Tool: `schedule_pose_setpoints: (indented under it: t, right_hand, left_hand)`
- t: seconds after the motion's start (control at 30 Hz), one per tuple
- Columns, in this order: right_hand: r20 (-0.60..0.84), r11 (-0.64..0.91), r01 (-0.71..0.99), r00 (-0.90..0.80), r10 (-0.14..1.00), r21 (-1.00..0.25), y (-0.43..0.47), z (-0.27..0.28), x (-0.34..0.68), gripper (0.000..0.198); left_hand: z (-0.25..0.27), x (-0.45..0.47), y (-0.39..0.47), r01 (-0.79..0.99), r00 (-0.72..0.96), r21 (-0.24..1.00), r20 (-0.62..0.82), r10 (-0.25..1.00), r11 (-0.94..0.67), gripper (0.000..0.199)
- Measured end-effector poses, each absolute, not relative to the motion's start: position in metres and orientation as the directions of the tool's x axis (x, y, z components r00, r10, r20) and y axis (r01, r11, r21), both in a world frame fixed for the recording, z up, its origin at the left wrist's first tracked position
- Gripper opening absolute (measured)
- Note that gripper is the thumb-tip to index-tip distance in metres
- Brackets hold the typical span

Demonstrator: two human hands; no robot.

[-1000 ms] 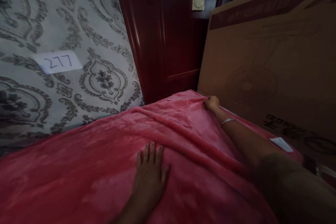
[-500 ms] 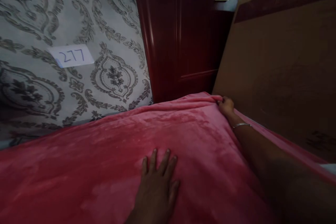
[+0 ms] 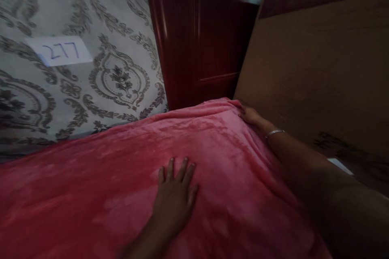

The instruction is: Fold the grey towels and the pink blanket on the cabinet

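Observation:
A pink-red plush blanket (image 3: 127,178) is spread over a flat bed-like surface, with soft folds along its far edge. My left hand (image 3: 174,196) lies flat on the middle of it, fingers spread, holding nothing. At the far right corner, my right hand (image 3: 251,116) rests against the blanket's edge with its fingers stretched out over the corner. Its fingertips are dim and partly hidden. A thin silver bangle (image 3: 274,132) circles the right wrist.
A large cardboard sheet or box (image 3: 304,56) leans along the right side. Behind the bed are a dark red wooden panel (image 3: 194,40) and patterned wallpaper (image 3: 121,77). A paper marked 277 (image 3: 62,50) is on the wallpaper. A small white piece (image 3: 340,166) shows by the cardboard.
My right hand has loosened from the bunched blanket edge and now lies along the corner, which hangs lower on the right side. My left hand stays flat. The view has shifted slightly.

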State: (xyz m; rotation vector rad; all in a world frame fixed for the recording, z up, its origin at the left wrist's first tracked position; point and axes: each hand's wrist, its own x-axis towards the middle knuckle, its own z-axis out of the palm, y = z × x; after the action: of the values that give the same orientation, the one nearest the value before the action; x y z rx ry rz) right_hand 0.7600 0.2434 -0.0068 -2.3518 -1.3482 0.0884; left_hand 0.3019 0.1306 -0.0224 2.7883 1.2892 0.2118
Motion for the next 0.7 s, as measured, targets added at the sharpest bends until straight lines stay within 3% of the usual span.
schedule_pose_setpoints:
  t: [0.17, 0.33, 0.47, 0.7]
  right_hand:
    - [-0.012, -0.593, 0.764, 0.61, 0.792, -0.253, 0.185, 0.012, 0.784, 0.033]
    - [-0.077, -0.651, 0.738, 0.649, 0.756, -0.177, 0.145, 0.021, 0.783, 0.027]
    - [-0.047, -0.717, 0.69, 0.717, 0.696, -0.097, 0.139, 0.019, 0.77, 0.032]
    - [0.148, -0.735, 0.678, 0.728, 0.67, -0.006, 0.138, 0.023, 0.758, 0.041]
  left_hand:
    - [-0.024, 0.303, 0.133, 0.746, 0.645, 0.109, 0.127, 0.753, -0.657, 0.056]
    - [-0.022, 0.303, 0.134, 0.746, 0.642, 0.098, 0.153, 0.751, -0.658, 0.056]
    - [-0.019, 0.304, 0.133, 0.751, 0.642, 0.086, 0.136, 0.754, -0.655, 0.056]
    - [-0.02, 0.305, 0.133, 0.746, 0.643, 0.087, 0.168, 0.748, -0.661, 0.055]
